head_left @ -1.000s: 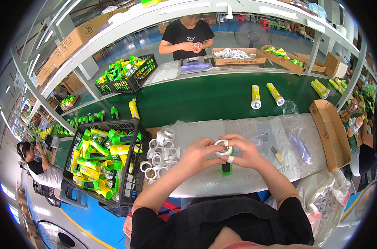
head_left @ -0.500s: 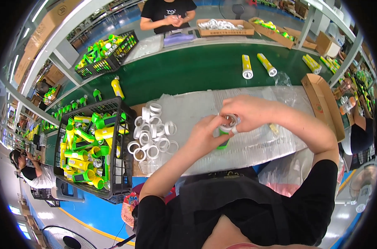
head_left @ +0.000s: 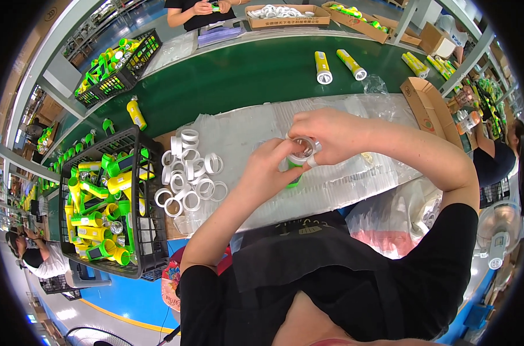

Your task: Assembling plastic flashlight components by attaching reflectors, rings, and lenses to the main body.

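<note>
Above the plastic-covered work surface, my left hand (head_left: 269, 168) is wrapped round a flashlight (head_left: 295, 180), whose green lower part shows below the fingers. My right hand (head_left: 334, 137) grips a white ring (head_left: 316, 147) at the flashlight's upper end, which faces up. Inside the ring a clear, shiny lens area is visible; whether the ring sits fully down on the head I cannot tell. To the left of my left hand lies a loose heap of white rings (head_left: 188, 173). Most of the flashlight body is hidden by my fingers.
A black crate (head_left: 139, 196) full of yellow-green flashlights stands at left. Beyond the work surface runs a green conveyor belt (head_left: 233, 78) carrying upright-lying yellow flashlights (head_left: 323, 68). An open cardboard box (head_left: 432, 109) sits at right. Across the belt, a person (head_left: 207, 11) holds a small green item.
The whole view has shifted, so the scene sits further left and higher. Both my hands stay on the flashlight and ring. The person across now holds something green.
</note>
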Available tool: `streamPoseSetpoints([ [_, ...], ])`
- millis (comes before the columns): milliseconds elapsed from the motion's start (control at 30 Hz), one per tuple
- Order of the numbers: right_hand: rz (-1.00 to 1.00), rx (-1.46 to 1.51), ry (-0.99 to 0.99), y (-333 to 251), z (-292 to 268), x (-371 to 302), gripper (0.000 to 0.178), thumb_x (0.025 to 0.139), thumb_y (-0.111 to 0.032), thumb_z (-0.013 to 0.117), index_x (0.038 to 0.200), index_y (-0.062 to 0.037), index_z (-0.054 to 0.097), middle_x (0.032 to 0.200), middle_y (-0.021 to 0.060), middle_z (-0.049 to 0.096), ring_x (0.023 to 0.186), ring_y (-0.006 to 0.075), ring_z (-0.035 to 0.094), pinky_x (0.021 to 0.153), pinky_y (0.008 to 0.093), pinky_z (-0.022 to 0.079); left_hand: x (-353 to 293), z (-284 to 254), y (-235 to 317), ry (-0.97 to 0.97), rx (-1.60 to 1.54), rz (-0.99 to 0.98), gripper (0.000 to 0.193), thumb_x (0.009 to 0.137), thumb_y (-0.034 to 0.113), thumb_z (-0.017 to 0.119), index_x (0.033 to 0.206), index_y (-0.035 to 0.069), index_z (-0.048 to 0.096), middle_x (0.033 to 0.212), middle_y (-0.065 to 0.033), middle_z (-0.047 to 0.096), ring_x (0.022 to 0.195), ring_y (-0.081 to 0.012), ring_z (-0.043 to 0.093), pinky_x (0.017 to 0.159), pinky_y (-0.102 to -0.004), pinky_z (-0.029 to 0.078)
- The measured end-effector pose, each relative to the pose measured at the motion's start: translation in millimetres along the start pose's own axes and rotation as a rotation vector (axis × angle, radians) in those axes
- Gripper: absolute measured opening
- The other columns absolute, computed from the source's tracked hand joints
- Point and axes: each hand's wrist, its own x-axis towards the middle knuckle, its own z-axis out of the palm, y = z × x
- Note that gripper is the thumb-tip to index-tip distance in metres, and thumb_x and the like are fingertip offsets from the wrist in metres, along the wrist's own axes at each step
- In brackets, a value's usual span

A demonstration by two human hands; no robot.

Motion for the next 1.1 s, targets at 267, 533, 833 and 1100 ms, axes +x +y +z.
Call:
streamPoseSetpoints([
  [267,0.544,-0.102,0.088,-10,14,9,0.057,0.067,-0.049,0.078,0.087,0.0018,0.058,0.079,0.0176,0.063,0.077,0.0357,0.063,0.065,0.0437,0.049,9,1,-3,-0.027,0.027,-0.054,0.037,0.071,0.01,0.083,0.102,0.008,0.063,0.093,-0.0066,0.068,0.08,-0.0246,0.066,0.065,-0.0333,0.052],
  [533,0.117,0.039,0.092,10,8,-1,0.065,0.069,-0.057,0.074,0.09,0.0023,0.062,0.083,0.0178,0.065,0.081,0.0356,0.065,0.068,0.0434,0.05,7,6,-3,0.009,0.074,-0.012,0.038,0.07,0.012,0.084,0.102,0.009,0.064,0.093,-0.0073,0.068,0.08,-0.0243,0.067,0.064,-0.0344,0.052],
  [833,0.071,-0.13,0.275,21,13,-7,0.059,0.071,-0.058,0.071,0.083,-0.0008,0.063,0.081,0.0154,0.065,0.077,0.0332,0.065,0.066,0.0437,0.05,14,7,-2,0.045,-0.008,-0.018,0.039,0.068,0.01,0.085,0.1,0.009,0.064,0.094,-0.0072,0.068,0.081,-0.0265,0.067,0.067,-0.0345,0.054],
  [1100,-0.106,-0.001,0.182,2,-4,5,0.047,0.077,-0.047,0.072,0.084,-0.0029,0.06,0.077,0.0124,0.061,0.074,0.0323,0.063,0.063,0.0411,0.048,10,9,-7,0.033,0.014,-0.053,0.037,0.069,0.011,0.085,0.1,0.009,0.064,0.094,-0.0067,0.069,0.08,-0.0239,0.067,0.067,-0.0344,0.053],
])
